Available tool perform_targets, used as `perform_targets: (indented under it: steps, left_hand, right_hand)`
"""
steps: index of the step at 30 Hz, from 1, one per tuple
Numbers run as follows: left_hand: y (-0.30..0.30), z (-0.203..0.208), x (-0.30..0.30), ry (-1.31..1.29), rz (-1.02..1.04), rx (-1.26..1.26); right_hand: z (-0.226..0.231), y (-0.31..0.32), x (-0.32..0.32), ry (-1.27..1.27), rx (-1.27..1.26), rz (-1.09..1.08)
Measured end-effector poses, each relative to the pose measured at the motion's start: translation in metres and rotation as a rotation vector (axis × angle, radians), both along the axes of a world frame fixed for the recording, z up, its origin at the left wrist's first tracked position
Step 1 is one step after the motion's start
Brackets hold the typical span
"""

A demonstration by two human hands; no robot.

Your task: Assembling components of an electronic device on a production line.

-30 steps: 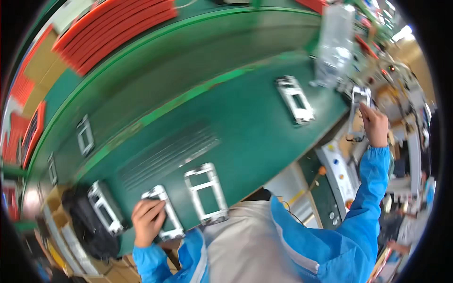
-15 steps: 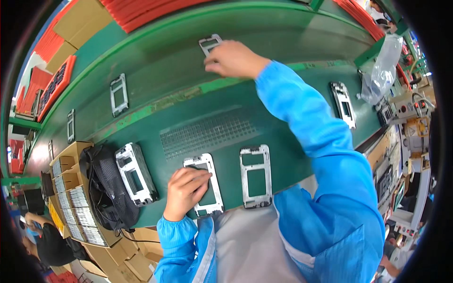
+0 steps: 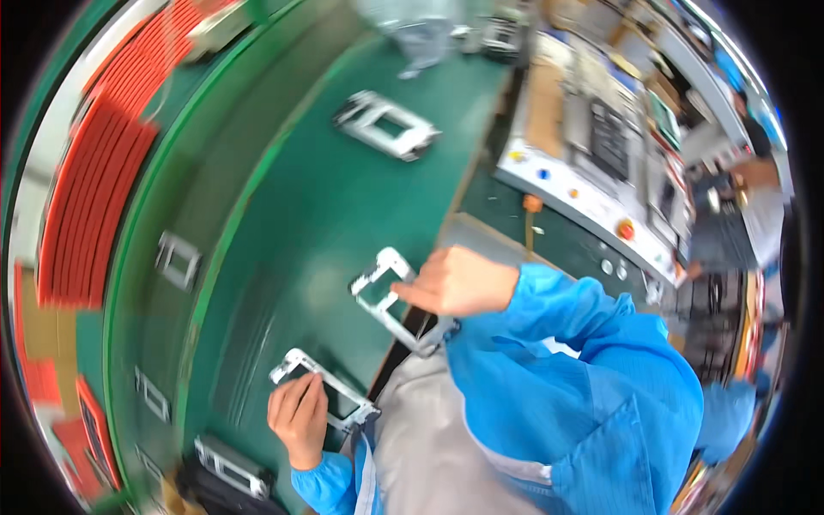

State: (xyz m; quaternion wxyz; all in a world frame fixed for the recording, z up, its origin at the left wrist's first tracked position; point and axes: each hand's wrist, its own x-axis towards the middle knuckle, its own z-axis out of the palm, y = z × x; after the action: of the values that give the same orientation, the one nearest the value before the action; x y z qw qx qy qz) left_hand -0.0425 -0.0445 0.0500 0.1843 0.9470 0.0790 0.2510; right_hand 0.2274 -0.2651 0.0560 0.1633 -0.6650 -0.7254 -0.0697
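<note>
In front of my body, two silver-white phone frames with rectangular openings lie at the near edge of the green table [image 3: 305,292]. My left hand [image 3: 298,421] has its bent fingers over the side of the left phone frame [image 3: 365,412]. My right hand [image 3: 455,281] is curled at the side of the right phone frame [image 3: 388,319], its index finger on the rail; the thumb is hidden. Another phone frame stack [image 3: 232,468] sits at the lower left, past my left hand. Farther up the table lies a thicker phone frame piece [image 3: 386,126]. The picture is somewhat blurred.
Several phone frames, one of them a loose frame [image 3: 178,259], lie in the green-edged channel along the left. Beyond it are stacked red trays [image 3: 94,197]. A white bench panel with coloured buttons [image 3: 592,219] stands to the right. A clear plastic bag [image 3: 412,26] is at the top.
The view has turned to the right. My right hand has come back from the frame in the channel to the right phone frame near my body. My left hand stays at its frame.
</note>
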Motion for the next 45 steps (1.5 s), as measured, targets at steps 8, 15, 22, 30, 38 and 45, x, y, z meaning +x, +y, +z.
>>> perform_targets:
  steps: [8,15,22,30,38,45]
  left_hand:
    - [-0.019,-0.023,0.076,0.116,-0.064,-0.216]
    - [-0.019,-0.029,0.079,0.167,0.016,-0.192]
    - [-0.03,-0.021,0.083,0.155,0.051,-0.197]
    - [-0.026,-0.028,0.081,0.156,0.047,-0.213]
    - [-0.028,-0.023,0.083,0.165,0.05,-0.202]
    - [-0.025,-0.026,0.079,0.134,0.039,-0.195]
  right_hand:
    - [0.042,-0.273,0.194,-0.077,0.129,-1.043]
    - [0.002,-0.371,0.281,0.382,0.046,-1.435]
    - [-0.007,-0.358,0.267,0.094,-0.098,-1.393]
    - [0.027,-0.342,0.245,0.171,-0.283,-1.415]
    - [0.013,-0.358,0.225,0.158,-0.06,-1.668]
    - [0.015,-0.492,0.185,-0.024,-0.227,-2.345]
